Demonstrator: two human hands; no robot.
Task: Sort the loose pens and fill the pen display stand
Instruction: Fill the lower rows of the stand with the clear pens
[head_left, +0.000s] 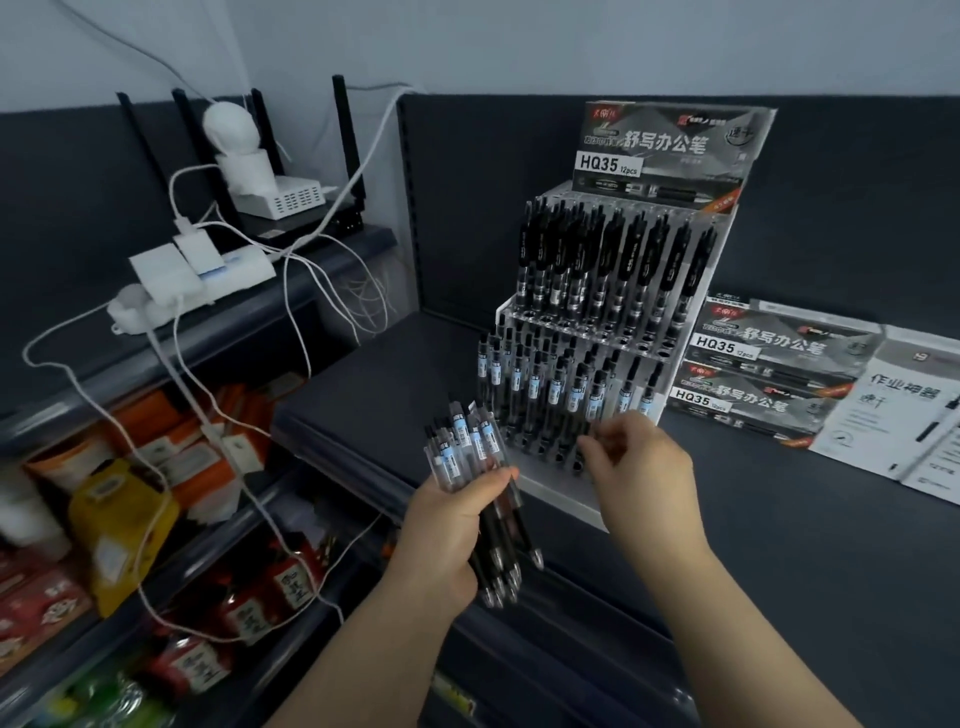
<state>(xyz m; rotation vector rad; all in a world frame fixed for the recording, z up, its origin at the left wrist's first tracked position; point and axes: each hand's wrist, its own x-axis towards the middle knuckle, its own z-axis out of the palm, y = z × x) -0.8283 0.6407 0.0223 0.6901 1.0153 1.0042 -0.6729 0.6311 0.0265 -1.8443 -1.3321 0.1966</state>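
Note:
A clear tiered pen display stand (524, 322) stands on the dark shelf, topped by a grey HQ35 header card (670, 148). Its upper tier holds black-capped pens (613, 260); the lower tiers hold clear pens with blue labels (556, 382), and some front holes have no pen in them. My left hand (449, 530) grips a bundle of several clear and black pens (475, 447), tips pointing down, in front of the stand. My right hand (639, 467) hovers at the stand's lower front rows with fingers curled; whether it pinches a pen is unclear.
Two HQ35 pen boxes (769, 374) and a white package (898, 415) lie to the right of the stand. At left are a router (291, 208), a power strip (208, 275) and trailing white cables (171, 415). Snack packets (119, 514) fill the lower shelves.

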